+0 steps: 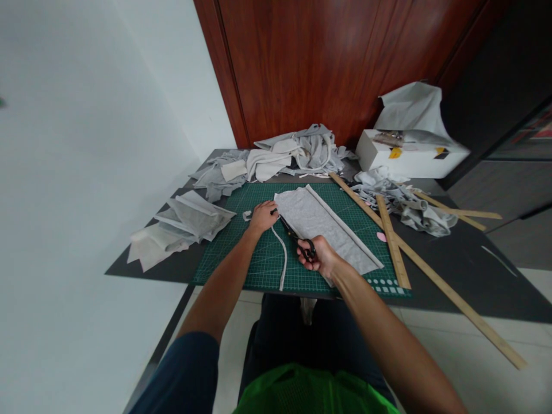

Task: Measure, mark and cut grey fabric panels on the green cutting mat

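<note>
A piece of light grey cloth [321, 221] lies at a slant on the green cutting mat [259, 261], with a folded band along its right side. My right hand [318, 254] grips black scissors [291, 231] by the handles, their blades pointing up and left to the cloth's left edge. Just beyond the tips, my left hand [263, 217] is closed at that edge, on a narrow strip of cloth [284, 259] that trails down the mat. A small dark thing shows at its fingertips; I cannot tell what it is.
Stacked cloth pieces [190, 218] lie left, with a heap of grey cloth [293, 152] behind. On the right are cloth scraps [425, 215], a long wooden ruler [448, 293] overhanging the front edge, a shorter ruler [393, 244] and a white box [405, 161].
</note>
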`<state>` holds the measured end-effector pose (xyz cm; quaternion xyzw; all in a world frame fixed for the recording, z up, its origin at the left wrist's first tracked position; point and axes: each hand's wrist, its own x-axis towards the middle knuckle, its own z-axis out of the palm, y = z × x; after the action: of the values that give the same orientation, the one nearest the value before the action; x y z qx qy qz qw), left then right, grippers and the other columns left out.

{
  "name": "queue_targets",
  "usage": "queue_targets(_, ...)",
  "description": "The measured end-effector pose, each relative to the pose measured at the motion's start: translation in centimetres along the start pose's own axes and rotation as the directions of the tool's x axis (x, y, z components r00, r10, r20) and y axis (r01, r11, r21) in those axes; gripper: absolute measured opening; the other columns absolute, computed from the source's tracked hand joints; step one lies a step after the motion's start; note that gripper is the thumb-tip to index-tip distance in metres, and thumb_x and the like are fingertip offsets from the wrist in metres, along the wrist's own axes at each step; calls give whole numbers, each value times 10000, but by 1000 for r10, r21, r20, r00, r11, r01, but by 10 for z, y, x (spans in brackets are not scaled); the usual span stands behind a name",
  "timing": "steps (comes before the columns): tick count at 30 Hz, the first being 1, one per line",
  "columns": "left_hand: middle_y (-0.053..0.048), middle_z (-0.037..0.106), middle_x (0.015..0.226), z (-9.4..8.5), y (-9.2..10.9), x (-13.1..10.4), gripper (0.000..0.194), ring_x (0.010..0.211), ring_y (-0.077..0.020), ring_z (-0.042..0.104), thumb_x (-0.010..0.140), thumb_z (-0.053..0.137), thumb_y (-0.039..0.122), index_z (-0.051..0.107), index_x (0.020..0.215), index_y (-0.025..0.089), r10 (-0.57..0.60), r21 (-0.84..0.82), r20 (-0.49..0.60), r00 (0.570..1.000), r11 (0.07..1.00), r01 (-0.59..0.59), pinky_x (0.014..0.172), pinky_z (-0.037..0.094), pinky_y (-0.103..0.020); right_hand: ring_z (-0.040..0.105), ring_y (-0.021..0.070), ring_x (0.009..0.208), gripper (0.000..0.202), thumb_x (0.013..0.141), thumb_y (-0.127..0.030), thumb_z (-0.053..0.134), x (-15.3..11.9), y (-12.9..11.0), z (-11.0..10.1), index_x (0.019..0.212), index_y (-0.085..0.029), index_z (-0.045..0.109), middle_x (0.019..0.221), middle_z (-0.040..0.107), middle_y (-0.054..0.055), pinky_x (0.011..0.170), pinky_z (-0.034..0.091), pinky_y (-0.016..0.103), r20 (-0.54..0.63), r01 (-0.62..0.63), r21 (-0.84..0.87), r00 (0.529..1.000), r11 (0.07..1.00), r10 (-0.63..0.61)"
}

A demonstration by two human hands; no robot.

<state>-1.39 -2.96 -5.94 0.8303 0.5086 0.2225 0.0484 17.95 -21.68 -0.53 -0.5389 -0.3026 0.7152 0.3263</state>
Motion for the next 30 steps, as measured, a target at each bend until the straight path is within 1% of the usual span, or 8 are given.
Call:
queue_targets(3, -30, 703, 1410, 1, 0, 0, 339, 1382, -231, 594, 907, 603, 177, 793, 1173, 268, -6, -10, -7, 1000, 1000, 6, 1244, 421, -457, 435, 99, 342, 295, 938, -324, 517, 2, -1, 1, 696, -166, 576, 495, 562, 25, 358, 211, 223, -25, -24, 21, 999, 999, 24)
queue_targets(6, -33, 725, 1374, 1, 1, 1, 287, 1361, -222, 610, 979, 552, 227, 810, 1099, 263, -11, -17, -21, 1000, 1000, 11, 1229, 434, -450, 431, 102, 345, 267, 931, -310, 529, 4, 1, 2, 705, -174, 574, 493, 558, 19, 361, 204, 229, -35, -18, 22, 999, 1000, 19)
queue_targets(9, -46, 746, 1333, 1, 0, 1, 315, 1339, -213, 625, 1034, 505, 283, 819, 1049, 253, -1, -16, -25, 1000, 1000, 0, 1212, 449, -424, 434, 105, 350, 255, 924, -314, 538, 5, 4, 2, 711, -178, 573, 496, 560, 19, 361, 207, 230, -35, -22, 17, 999, 1000, 23)
queue_targets(14, -48, 744, 1331, 1, -2, 3, 304, 1315, -208, 634, 1006, 520, 212, 811, 1090, 243, 35, 12, 1, 999, 999, -35, 1193, 465, -413, 445, 103, 358, 273, 922, -329, 534, 7, 6, 1, 704, -173, 580, 505, 562, 22, 361, 207, 225, -18, -18, 29, 1000, 999, 18)
queue_targets(18, -59, 732, 1357, 3, -3, 3, 320, 1327, -218, 632, 980, 532, 171, 804, 1137, 231, 20, 27, -1, 1000, 999, -20, 1195, 470, -419, 448, 107, 356, 285, 926, -337, 523, 7, 3, 2, 700, -172, 580, 499, 564, 25, 359, 228, 224, -14, -32, 33, 999, 999, 32)
queue_targets(23, -51, 731, 1358, 5, -4, 3, 333, 1339, -224, 629, 963, 540, 157, 809, 1138, 248, 20, 0, -19, 1000, 1000, -20, 1208, 465, -442, 445, 114, 349, 266, 926, -329, 519, 7, 0, 4, 712, -180, 570, 493, 568, 29, 361, 219, 233, -12, -35, 38, 999, 999, 36)
queue_targets(28, -51, 732, 1358, 5, -5, 3, 342, 1341, -223, 629, 955, 542, 152, 813, 1139, 251, 18, -1, -20, 1000, 1000, -18, 1217, 459, -441, 438, 102, 348, 258, 924, -316, 532, 9, 3, 5, 710, -176, 564, 495, 555, 20, 357, 166, 226, -32, -19, 39, 999, 999, 20)
queue_targets(30, -44, 734, 1353, 5, -5, 4, 347, 1341, -223, 629, 953, 543, 150, 812, 1140, 263, 16, -2, -23, 1000, 1000, -16, 1217, 460, -446, 439, 106, 348, 254, 923, -316, 525, 8, 3, 5, 713, -178, 564, 494, 558, 23, 355, 170, 228, -33, -28, 39, 999, 999, 29)
